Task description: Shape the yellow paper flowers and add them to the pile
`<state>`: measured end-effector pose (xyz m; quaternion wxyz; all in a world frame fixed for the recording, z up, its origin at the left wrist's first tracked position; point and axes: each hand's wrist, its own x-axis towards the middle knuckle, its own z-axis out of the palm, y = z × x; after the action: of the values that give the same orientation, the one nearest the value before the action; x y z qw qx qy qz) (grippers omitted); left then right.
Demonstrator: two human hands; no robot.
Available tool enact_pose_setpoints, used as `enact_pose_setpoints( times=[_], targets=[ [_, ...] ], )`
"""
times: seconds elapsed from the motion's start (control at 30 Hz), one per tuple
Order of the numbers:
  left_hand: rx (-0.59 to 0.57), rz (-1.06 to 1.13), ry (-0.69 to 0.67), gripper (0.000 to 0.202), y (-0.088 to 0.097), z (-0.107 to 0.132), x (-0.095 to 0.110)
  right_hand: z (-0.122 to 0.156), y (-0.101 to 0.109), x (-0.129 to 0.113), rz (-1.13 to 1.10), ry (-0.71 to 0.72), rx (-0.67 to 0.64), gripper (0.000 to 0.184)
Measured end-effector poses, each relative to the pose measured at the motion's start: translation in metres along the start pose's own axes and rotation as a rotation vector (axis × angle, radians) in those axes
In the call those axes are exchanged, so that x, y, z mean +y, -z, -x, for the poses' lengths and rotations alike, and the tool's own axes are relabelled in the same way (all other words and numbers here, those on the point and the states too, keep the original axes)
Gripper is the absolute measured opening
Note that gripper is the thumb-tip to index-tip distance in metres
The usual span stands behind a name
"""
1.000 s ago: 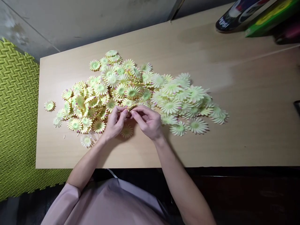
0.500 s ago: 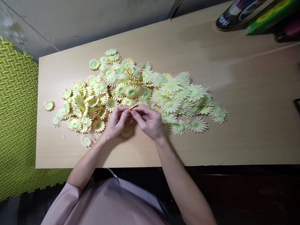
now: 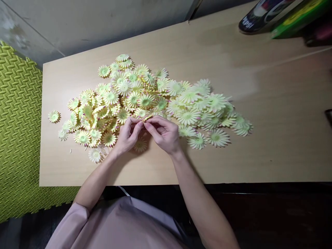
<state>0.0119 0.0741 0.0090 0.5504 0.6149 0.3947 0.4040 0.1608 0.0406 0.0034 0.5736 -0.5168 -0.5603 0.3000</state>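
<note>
Close together over the near edge of the flower pile, my left hand [image 3: 129,134] and my right hand [image 3: 165,134] meet with thumbs and fingertips pinched. Between the fingertips is a pale yellow artificial flower head [image 3: 147,118], seen edge-on and mostly covered by the fingers. Both hands grip it. Just under the hands, one loose flower head [image 3: 140,145] lies in shadow on the table. Behind and to both sides spreads a large heap of pale yellow-green flower heads [image 3: 146,100], some with purple petal tips.
The wooden table [image 3: 259,159] carries the heap. A Pepsi bottle [image 3: 249,25] and a green packet [image 3: 290,27] are at the back right. A dark object [image 3: 329,117] shows at the right edge. A green foam mat [image 3: 19,138] stands along the left side, and a wall [image 3: 103,24] runs behind.
My right thumb has shifted very slightly to the left at the pinch. Otherwise the hands and the heap look the same.
</note>
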Motion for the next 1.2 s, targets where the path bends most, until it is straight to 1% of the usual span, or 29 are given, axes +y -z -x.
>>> enact_pose_setpoints(
  times=[0.17,0.43,0.57,0.7,0.8,0.87,0.93,1.03,1.13,1.2],
  targets=[
    [-0.003,-0.011,-0.003,0.040,0.0002,0.0000,-0.0011,0.0001,-0.0006,0.0006,0.005,-0.014,-0.002,0.016],
    [-0.014,-0.010,-0.002,0.042,-0.0003,-0.0003,-0.0006,-0.0004,-0.0005,-0.0002,0.019,0.007,-0.016,0.013],
    [-0.013,0.079,0.065,0.044,-0.0009,-0.0001,0.0011,0.0000,-0.0012,0.0030,0.012,-0.046,-0.023,0.016],
    [0.003,0.239,0.173,0.044,-0.0007,-0.0009,0.0015,0.0006,-0.0015,0.0048,-0.078,-0.107,-0.041,0.019],
    [0.000,0.265,0.187,0.041,-0.0013,-0.0012,0.0006,0.0003,-0.0012,0.0041,-0.098,-0.124,-0.050,0.020],
    [0.019,0.228,0.139,0.038,-0.0019,-0.0010,-0.0004,0.0001,-0.0013,0.0033,-0.077,-0.117,-0.052,0.020],
    [0.066,0.146,0.044,0.033,-0.0020,-0.0006,-0.0012,0.0001,-0.0017,0.0028,-0.065,-0.114,-0.057,0.019],
    [0.116,-0.080,-0.131,0.021,-0.0012,0.0002,-0.0005,0.0003,-0.0026,0.0036,-0.051,-0.105,-0.054,0.018],
    [0.182,-0.293,-0.287,0.020,-0.0010,0.0013,0.0015,0.0006,-0.0032,0.0051,-0.041,-0.086,-0.033,0.017],
    [0.244,-0.375,-0.365,0.019,-0.0017,0.0020,0.0015,0.0008,-0.0031,0.0057,-0.036,-0.071,-0.033,0.016]
  ],
)
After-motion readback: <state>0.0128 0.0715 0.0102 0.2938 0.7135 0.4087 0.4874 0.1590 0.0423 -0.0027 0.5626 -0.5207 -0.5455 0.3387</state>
